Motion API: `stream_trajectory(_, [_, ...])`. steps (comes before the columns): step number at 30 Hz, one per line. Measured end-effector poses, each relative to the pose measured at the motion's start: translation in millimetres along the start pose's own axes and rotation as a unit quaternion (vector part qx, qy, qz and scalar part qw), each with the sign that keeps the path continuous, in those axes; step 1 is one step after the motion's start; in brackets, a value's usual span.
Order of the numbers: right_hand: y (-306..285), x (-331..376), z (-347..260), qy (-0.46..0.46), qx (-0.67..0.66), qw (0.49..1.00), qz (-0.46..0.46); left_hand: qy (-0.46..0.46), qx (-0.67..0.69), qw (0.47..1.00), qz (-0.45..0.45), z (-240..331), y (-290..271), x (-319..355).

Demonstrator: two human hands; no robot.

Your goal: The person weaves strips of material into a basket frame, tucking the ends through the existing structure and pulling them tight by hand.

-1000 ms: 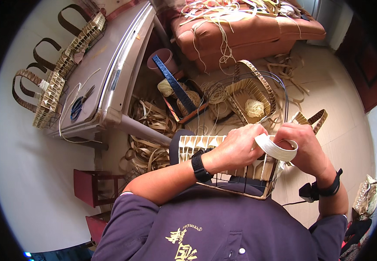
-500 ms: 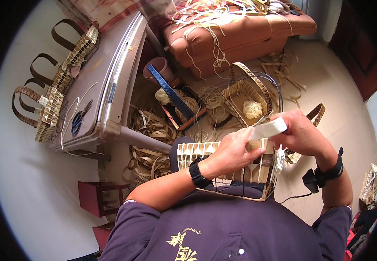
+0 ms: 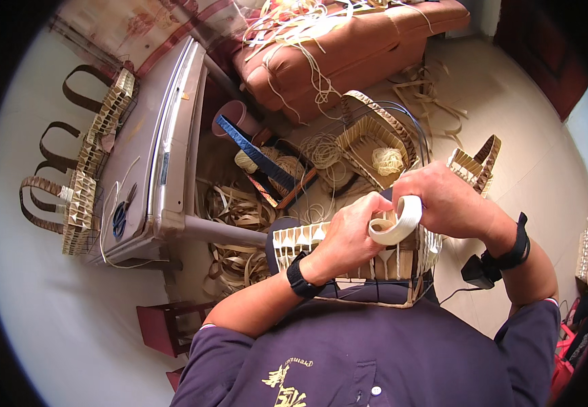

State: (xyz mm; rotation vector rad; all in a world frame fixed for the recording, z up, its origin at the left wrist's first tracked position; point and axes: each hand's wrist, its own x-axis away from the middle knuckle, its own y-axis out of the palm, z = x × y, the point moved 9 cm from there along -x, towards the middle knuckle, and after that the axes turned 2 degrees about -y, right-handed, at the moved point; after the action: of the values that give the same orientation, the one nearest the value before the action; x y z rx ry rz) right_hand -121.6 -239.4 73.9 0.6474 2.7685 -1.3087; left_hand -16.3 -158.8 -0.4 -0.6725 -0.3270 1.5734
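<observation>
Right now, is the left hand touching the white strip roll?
Touching. The head view shows the left hand with fingers wrapped against the white strip roll.

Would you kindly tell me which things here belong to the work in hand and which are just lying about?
In hand:
left hand
right hand
white strip roll
half-woven basket

Lying about:
blue scissors
finished baskets
brown sofa
loose strips

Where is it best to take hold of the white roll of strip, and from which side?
Grip the white roll across its flat sides, coming from the right: its open centre faces the left hand, and the right hand already covers its upper right edge above the half-woven basket.
</observation>
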Motion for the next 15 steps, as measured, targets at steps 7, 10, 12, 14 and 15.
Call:
stream_trajectory(7, [8,-4,3,-0.009,0.029,0.999,-0.035,0.012,0.042,0.999,-0.018,-2,-4,0])
stream_trajectory(10, [13,-2,3,-0.024,-0.005,0.998,-0.066,-0.005,0.031,0.998,-0.049,0,-3,1])
stream_trajectory(12, [19,-1,-4,-0.055,-0.032,0.994,-0.094,-0.036,0.06,0.996,-0.053,-4,-2,4])
stream_trajectory(14, [14,-1,-5,-0.038,0.031,0.996,-0.069,-0.06,0.094,0.993,-0.047,-9,-4,6])
stream_trajectory(15, [14,-1,-5,-0.036,0.048,0.996,-0.067,-0.061,0.106,0.99,-0.064,-9,-4,6])
